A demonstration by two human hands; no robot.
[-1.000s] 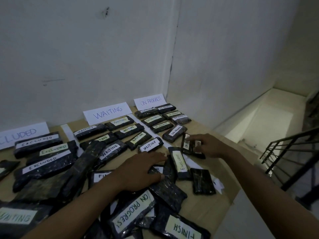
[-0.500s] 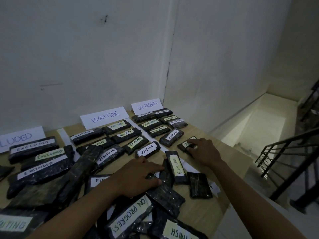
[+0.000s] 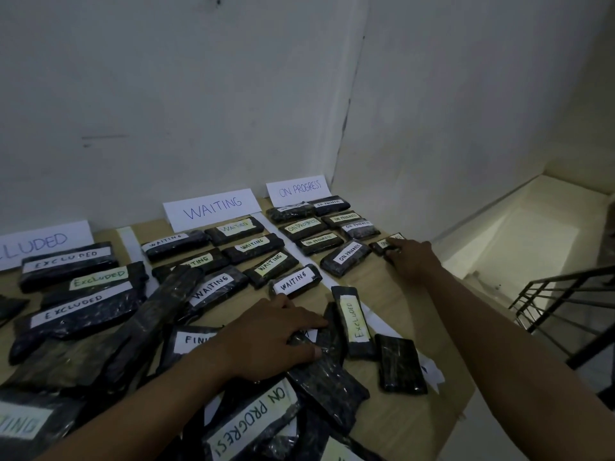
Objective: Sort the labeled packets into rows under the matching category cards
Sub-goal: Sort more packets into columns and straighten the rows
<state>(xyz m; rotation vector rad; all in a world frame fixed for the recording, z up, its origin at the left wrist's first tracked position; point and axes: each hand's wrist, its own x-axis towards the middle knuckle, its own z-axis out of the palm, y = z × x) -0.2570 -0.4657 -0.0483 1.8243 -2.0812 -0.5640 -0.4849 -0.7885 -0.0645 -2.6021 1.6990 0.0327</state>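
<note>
White walls meet in a corner behind a wooden table (image 3: 409, 424), and a stairwell with a dark railing (image 3: 565, 304) drops away on the right. The ON PROGRESS packet (image 3: 386, 243) lies on the table at the right end of the rows under the ON PROGRESS card (image 3: 299, 189), just beside another packet with the same label. The right hand (image 3: 414, 262) reaches over it, its fingers bent onto the near end and gripping it; the thumb is hidden. 7 sorted ON PROGRESS packets (image 3: 346, 257) fill the rest of that group. To the left, 7 WAITING packets (image 3: 294, 282) lie below the WAITING card (image 3: 213, 207), and 3 EXCLUDED packets (image 3: 66, 261) lie below the EXCLUDED card (image 3: 43, 242). The left hand (image 3: 273, 337) rests flat, fingers straight and slightly spread, on the unsorted pile (image 3: 326, 387) at the near edge. Just right of it a loose EXCLUDED packet (image 3: 352, 322) lies label up, beside a face-down packet (image 3: 401, 364).
</note>
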